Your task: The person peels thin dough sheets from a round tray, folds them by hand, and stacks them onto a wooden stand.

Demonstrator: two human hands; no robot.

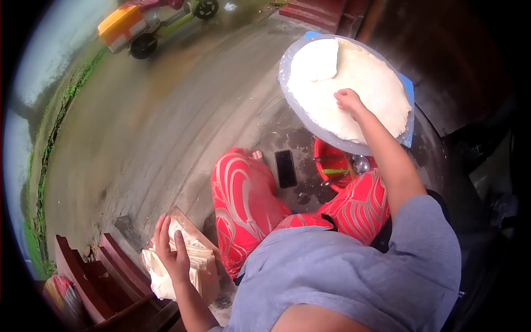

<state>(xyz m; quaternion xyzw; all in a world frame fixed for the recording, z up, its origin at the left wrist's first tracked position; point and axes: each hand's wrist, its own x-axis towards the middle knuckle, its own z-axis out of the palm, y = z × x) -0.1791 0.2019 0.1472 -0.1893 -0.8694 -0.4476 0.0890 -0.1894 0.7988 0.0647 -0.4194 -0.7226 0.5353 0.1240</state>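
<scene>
A wide round tray (354, 147) at the upper right bears a layer of white, dough-like material (376, 83), with a brighter white piece (316, 60) on its upper left part. Over the middle of this layer is my right hand (348, 100), its fingers curled together; whatever they pinch, if anything, is too small to make out. At the lower left, my left hand (172, 249) is raised with its fingers apart and nothing in it. Beside and beneath it stands a stack of pale, thin sheets (203, 276) on a board.
A black phone (286, 169) lies on the ground between my knees. Next to it, partly under the tray, a red basin (323, 152) holds utensils. Dark red wooden pieces (83, 276) stand at the lower left. An orange-boxed scooter (120, 26) is at the top left.
</scene>
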